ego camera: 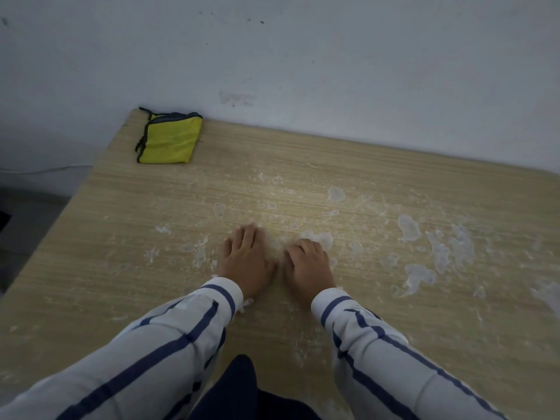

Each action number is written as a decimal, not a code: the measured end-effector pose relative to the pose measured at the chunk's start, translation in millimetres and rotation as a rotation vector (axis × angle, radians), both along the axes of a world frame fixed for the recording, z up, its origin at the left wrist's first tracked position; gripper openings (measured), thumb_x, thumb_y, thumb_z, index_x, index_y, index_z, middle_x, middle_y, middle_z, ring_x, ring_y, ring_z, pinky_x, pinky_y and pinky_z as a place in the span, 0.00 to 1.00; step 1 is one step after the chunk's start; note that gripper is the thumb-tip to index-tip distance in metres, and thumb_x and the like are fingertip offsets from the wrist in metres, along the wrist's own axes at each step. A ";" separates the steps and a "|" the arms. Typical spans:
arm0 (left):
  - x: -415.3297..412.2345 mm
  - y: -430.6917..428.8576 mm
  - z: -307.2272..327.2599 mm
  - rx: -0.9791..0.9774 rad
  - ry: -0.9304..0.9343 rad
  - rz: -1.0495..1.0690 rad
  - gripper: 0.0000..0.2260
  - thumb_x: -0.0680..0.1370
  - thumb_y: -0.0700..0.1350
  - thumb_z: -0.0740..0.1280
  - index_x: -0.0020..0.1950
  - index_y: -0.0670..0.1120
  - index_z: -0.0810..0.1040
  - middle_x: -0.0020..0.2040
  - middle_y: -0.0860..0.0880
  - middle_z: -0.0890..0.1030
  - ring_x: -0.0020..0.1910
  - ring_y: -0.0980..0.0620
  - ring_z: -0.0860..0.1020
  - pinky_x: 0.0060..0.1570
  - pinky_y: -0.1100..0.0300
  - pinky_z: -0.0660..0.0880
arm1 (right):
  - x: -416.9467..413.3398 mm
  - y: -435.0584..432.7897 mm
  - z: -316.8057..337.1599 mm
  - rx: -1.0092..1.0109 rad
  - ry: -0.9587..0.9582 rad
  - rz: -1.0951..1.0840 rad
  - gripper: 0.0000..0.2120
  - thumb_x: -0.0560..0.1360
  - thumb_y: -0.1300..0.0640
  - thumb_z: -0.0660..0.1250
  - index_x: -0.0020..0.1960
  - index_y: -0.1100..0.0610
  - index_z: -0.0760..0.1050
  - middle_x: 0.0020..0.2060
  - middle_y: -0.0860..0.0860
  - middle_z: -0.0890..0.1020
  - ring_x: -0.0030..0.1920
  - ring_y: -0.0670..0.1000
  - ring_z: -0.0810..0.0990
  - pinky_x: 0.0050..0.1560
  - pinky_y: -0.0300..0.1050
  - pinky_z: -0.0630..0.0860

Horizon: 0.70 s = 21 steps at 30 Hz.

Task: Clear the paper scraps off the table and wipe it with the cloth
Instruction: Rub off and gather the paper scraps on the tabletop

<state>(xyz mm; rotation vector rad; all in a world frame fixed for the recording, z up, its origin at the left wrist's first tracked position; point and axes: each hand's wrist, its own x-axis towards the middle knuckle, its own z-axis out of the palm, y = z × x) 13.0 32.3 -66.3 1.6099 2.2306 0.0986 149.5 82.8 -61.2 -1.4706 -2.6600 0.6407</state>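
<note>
Paper scraps (pixel 409 228) are all over the table (pixel 127 237), pale whitish bits and smears stuck flat on the light wood-grain top, thickest toward the right side and thinning out to specks around the middle. The tabletop butts right up against a plain grey-white wall (pixel 303 62) with a few scuffs and dark marks on it, and off the left edge there's a bit of dim floor with a thin cable running along it. Both hands sit palm-down on the wood in the middle, side by side and nearly touching: the left hand (pixel 246 262) is flat with fingers stretched forward, the right hand (pixel 308 265) has its fingers curled under a bit, pressing on a clump of scraps at its fingertips. Neither is gripping anything. Striped sleeves cover both arms. The cloth (pixel 169 137), yellow with dark trim and folded, lies way off at the far left corner, well apart from the hands.
</note>
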 end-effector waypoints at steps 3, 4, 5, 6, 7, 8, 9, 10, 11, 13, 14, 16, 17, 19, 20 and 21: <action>0.4 4.4 -2.2 -0.019 -0.018 0.004 0.33 0.78 0.59 0.54 0.77 0.45 0.46 0.78 0.44 0.45 0.76 0.43 0.43 0.73 0.45 0.44 | -7.3 11.6 -2.6 0.005 0.006 -0.036 0.15 0.77 0.55 0.55 0.56 0.60 0.75 0.59 0.56 0.74 0.60 0.59 0.69 0.60 0.51 0.65; 0.7 4.9 -3.5 -0.011 -0.015 0.005 0.33 0.78 0.59 0.54 0.77 0.45 0.46 0.78 0.44 0.45 0.76 0.43 0.43 0.73 0.45 0.45 | -10.4 14.2 -3.9 0.018 0.018 -0.043 0.13 0.78 0.56 0.57 0.56 0.60 0.75 0.59 0.56 0.74 0.60 0.59 0.69 0.60 0.51 0.64; 1.0 4.7 -4.8 0.002 -0.009 0.007 0.32 0.78 0.59 0.53 0.76 0.45 0.46 0.78 0.44 0.45 0.76 0.43 0.44 0.73 0.45 0.45 | -13.5 16.0 -4.5 0.029 0.030 -0.050 0.12 0.78 0.57 0.57 0.56 0.60 0.75 0.58 0.56 0.74 0.60 0.59 0.69 0.60 0.51 0.65; 1.0 4.3 -5.9 0.013 -0.004 0.011 0.32 0.79 0.59 0.52 0.76 0.46 0.47 0.78 0.44 0.46 0.76 0.43 0.44 0.72 0.45 0.45 | -16.5 17.3 -5.0 0.039 0.041 -0.055 0.12 0.78 0.57 0.57 0.55 0.60 0.76 0.58 0.56 0.75 0.59 0.58 0.69 0.59 0.51 0.65; 0.6 3.9 -7.2 0.015 -0.001 0.011 0.31 0.79 0.59 0.52 0.77 0.46 0.46 0.78 0.44 0.45 0.76 0.43 0.44 0.72 0.45 0.44 | -19.1 18.3 -5.4 0.049 0.050 -0.057 0.12 0.78 0.56 0.57 0.55 0.59 0.76 0.57 0.55 0.75 0.58 0.58 0.70 0.58 0.51 0.65; -0.1 3.3 -8.0 0.010 -0.001 0.007 0.31 0.79 0.59 0.51 0.77 0.46 0.46 0.78 0.44 0.44 0.76 0.43 0.43 0.72 0.45 0.43 | -21.0 19.4 -5.7 0.058 0.059 -0.056 0.12 0.78 0.56 0.57 0.54 0.58 0.77 0.56 0.55 0.75 0.57 0.58 0.70 0.57 0.51 0.65; -0.9 2.9 -8.8 0.001 -0.002 0.001 0.31 0.79 0.59 0.50 0.77 0.47 0.46 0.78 0.45 0.44 0.76 0.44 0.42 0.73 0.45 0.43 | -22.0 20.6 -6.1 0.063 0.065 -0.056 0.12 0.77 0.55 0.58 0.53 0.57 0.77 0.54 0.55 0.76 0.56 0.58 0.71 0.56 0.51 0.65; -1.8 2.7 -9.3 -0.004 -0.003 -0.006 0.31 0.79 0.60 0.50 0.77 0.48 0.45 0.78 0.45 0.43 0.76 0.44 0.41 0.73 0.45 0.42 | -22.2 22.0 -6.6 0.062 0.073 -0.062 0.11 0.77 0.55 0.58 0.52 0.57 0.78 0.53 0.54 0.76 0.55 0.57 0.71 0.54 0.50 0.65; -2.5 2.4 -9.5 -0.005 -0.004 -0.011 0.31 0.79 0.60 0.50 0.77 0.48 0.45 0.78 0.45 0.43 0.76 0.44 0.41 0.73 0.45 0.42 | -21.6 23.7 -6.4 0.055 0.085 -0.072 0.10 0.77 0.55 0.59 0.51 0.57 0.78 0.52 0.54 0.76 0.54 0.57 0.71 0.53 0.49 0.65; -3.2 2.5 -9.4 -0.009 -0.002 -0.019 0.32 0.78 0.60 0.51 0.77 0.48 0.45 0.78 0.45 0.43 0.76 0.44 0.41 0.73 0.45 0.42 | -20.5 26.8 -6.7 0.040 0.123 -0.092 0.09 0.77 0.57 0.60 0.52 0.57 0.77 0.52 0.55 0.77 0.54 0.57 0.72 0.53 0.49 0.65; -3.4 2.8 -8.8 -0.008 -0.005 -0.019 0.32 0.78 0.60 0.51 0.77 0.48 0.46 0.78 0.45 0.43 0.76 0.44 0.41 0.73 0.45 0.43 | -20.5 28.1 -6.8 0.037 0.137 -0.098 0.10 0.77 0.57 0.60 0.53 0.57 0.77 0.52 0.55 0.77 0.54 0.58 0.72 0.53 0.49 0.66; -3.5 3.3 -6.6 -0.005 -0.008 -0.014 0.32 0.78 0.61 0.52 0.77 0.48 0.48 0.78 0.45 0.45 0.76 0.44 0.42 0.73 0.45 0.44 | -22.6 30.4 -7.5 0.035 0.139 -0.101 0.10 0.77 0.57 0.60 0.54 0.57 0.78 0.53 0.56 0.77 0.54 0.58 0.72 0.54 0.50 0.66; -3.2 3.6 -4.6 0.004 -0.006 -0.011 0.32 0.77 0.61 0.53 0.77 0.48 0.49 0.78 0.45 0.46 0.76 0.44 0.44 0.73 0.45 0.45 | -24.5 32.0 -7.9 0.031 0.131 -0.106 0.10 0.76 0.57 0.61 0.54 0.57 0.78 0.52 0.56 0.77 0.54 0.59 0.72 0.54 0.50 0.67; -2.8 5.1 -0.2 0.055 0.005 -0.003 0.30 0.77 0.59 0.55 0.75 0.47 0.55 0.77 0.44 0.51 0.76 0.43 0.48 0.73 0.45 0.48 | -27.5 35.6 -9.2 0.020 0.131 -0.124 0.09 0.76 0.57 0.61 0.51 0.57 0.79 0.50 0.56 0.77 0.52 0.58 0.72 0.52 0.50 0.68; -2.6 6.3 1.8 0.086 0.008 0.000 0.28 0.77 0.58 0.56 0.73 0.47 0.59 0.76 0.44 0.54 0.75 0.43 0.50 0.72 0.46 0.49 | -28.1 37.5 -10.0 0.014 0.142 -0.134 0.09 0.76 0.56 0.62 0.50 0.57 0.79 0.49 0.56 0.77 0.51 0.58 0.72 0.51 0.50 0.68; -2.6 7.9 3.5 0.114 0.005 0.002 0.25 0.77 0.57 0.57 0.72 0.47 0.62 0.75 0.44 0.57 0.75 0.44 0.53 0.72 0.46 0.50 | -27.5 38.8 -10.9 0.007 0.157 -0.141 0.08 0.75 0.56 0.63 0.48 0.58 0.80 0.48 0.56 0.77 0.50 0.59 0.72 0.50 0.50 0.68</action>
